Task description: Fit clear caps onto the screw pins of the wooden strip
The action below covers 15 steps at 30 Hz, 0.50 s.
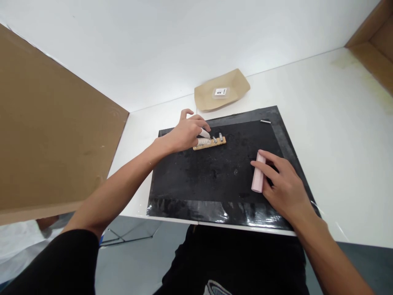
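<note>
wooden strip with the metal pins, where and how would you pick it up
Probably by the long edges at its right end, coming from the right and low: the wooden strip is narrow and lies lengthwise roughly left to right, metal pins stick up from its top, and the left hand covers part of its left half.

One head-worn view — forward, down onto the black mat

Mat (clock centre): black. Strip, 11 o'clock: tan; pegs silver-grey. Block, 3 o'clock: pale pink. Tray, 12 o'clock: brown.
</note>
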Each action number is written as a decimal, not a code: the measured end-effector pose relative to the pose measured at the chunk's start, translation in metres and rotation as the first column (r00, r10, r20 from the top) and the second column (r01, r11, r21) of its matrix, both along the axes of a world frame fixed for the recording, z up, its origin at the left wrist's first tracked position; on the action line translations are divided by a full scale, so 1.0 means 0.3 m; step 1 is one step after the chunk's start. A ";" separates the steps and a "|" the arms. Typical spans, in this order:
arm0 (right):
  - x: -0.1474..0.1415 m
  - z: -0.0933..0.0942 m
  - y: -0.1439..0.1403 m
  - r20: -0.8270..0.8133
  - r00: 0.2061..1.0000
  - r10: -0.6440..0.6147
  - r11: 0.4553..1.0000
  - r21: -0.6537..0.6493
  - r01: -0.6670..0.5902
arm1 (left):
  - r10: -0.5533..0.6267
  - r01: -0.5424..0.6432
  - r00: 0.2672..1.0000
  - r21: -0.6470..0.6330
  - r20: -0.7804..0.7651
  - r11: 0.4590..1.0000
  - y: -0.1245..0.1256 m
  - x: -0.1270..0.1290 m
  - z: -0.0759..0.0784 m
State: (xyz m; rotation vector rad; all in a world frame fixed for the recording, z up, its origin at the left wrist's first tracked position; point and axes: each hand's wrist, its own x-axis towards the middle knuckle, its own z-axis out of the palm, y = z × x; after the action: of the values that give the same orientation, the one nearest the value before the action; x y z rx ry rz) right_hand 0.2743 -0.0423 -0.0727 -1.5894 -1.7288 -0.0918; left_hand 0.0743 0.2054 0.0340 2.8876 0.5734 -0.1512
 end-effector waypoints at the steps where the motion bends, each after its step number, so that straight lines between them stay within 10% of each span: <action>1: -0.001 0.000 0.000 -0.008 1.000 0.001 1.000 -0.002 -0.001 | 0.017 -0.017 1.000 -0.007 -0.001 1.000 0.002 0.002 -0.002; 15: 0.004 0.000 -0.005 -0.028 1.000 0.001 1.000 0.003 -0.001 | 0.148 -0.157 0.977 -0.045 -0.153 0.987 0.011 0.048 0.006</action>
State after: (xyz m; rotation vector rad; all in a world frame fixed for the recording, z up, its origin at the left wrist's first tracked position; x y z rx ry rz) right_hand 0.2754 -0.0438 -0.0727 -1.5804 -1.7075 -0.0713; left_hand 0.0885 0.2087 0.0359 2.7793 0.8005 -0.3566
